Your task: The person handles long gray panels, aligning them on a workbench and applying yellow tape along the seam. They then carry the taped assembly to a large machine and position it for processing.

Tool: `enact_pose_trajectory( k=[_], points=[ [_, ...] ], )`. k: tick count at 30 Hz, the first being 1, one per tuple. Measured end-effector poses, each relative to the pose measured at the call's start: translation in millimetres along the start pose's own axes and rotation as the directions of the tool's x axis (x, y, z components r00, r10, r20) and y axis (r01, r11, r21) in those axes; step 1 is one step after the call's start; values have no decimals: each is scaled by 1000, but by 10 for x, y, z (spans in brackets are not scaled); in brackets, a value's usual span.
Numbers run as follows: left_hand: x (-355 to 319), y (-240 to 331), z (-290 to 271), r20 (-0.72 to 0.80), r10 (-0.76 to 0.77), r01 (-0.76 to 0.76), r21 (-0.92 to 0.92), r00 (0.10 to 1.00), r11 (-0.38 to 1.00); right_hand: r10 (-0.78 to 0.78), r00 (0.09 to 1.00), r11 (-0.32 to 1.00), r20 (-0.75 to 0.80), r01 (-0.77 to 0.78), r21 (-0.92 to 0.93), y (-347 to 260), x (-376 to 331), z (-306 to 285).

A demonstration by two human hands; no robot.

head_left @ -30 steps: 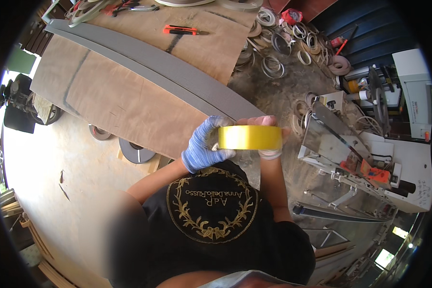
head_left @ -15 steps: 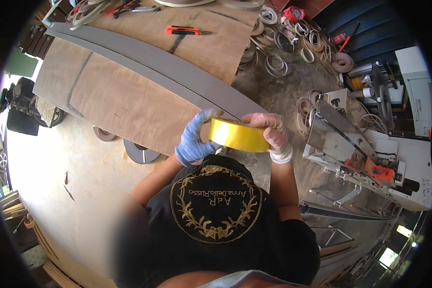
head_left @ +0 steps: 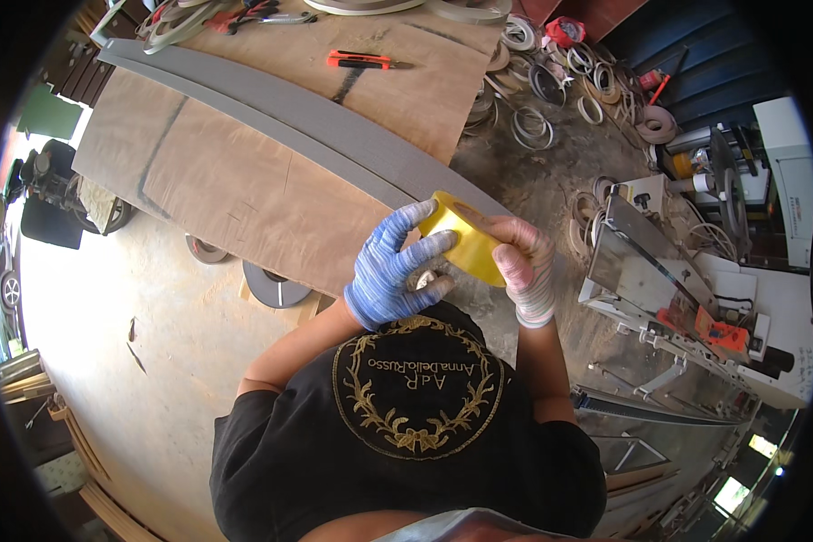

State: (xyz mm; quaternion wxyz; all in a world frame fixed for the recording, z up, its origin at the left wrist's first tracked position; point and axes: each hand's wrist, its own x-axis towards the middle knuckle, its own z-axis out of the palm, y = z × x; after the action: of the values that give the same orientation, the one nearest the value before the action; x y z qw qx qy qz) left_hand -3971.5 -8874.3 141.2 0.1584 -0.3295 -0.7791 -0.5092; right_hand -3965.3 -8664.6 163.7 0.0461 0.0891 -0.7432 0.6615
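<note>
A wide roll of yellow tape (head_left: 472, 247) is held up in front of my chest, tilted with its left side higher. My right hand (head_left: 526, 259), in a pink and white glove, grips its right end between thumb and fingers. Over at the left end, my left hand (head_left: 396, 265) wears a blue striped glove; its fingers are spread, and fingertips touch the tape's shiny outer face. Behind the roll lies the end of long grey strips (head_left: 307, 131) on a plywood board (head_left: 235, 185).
On the board's far part lies an orange and black utility knife (head_left: 361, 60). Pliers (head_left: 244, 14) and coiled edging strips (head_left: 179, 25) sit at the far left. More coils (head_left: 533, 126) cover the floor beyond. A machine (head_left: 646, 244) stands to the right, and a dark roll (head_left: 275, 287) lies under the board.
The tape roll has tilted, its left end rising. My left hand has gone from gripping that end to spread fingers on its face, while my right hand keeps its hold.
</note>
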Motion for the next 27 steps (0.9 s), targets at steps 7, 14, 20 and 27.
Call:
enact_pose_trajectory(
  k=[7,14,20,27],
  points=[
    [16,56,22,9,4,-3,-30,1000,1000,-96,994,986,-61,86,-145,4,-18,-14],
    [-73,17,143,-83,-297,217,-506,951,835,-159,981,966,-113,131,-221,62,-81,30],
    [233,-306,-137,84,-46,61,-182,995,981,23,995,960,97,-49,274,75,-108,4],
    [173,-282,-174,50,-126,134,-232,991,963,-285,956,941,64,292,-171,-158,52,-12]
  ],
)
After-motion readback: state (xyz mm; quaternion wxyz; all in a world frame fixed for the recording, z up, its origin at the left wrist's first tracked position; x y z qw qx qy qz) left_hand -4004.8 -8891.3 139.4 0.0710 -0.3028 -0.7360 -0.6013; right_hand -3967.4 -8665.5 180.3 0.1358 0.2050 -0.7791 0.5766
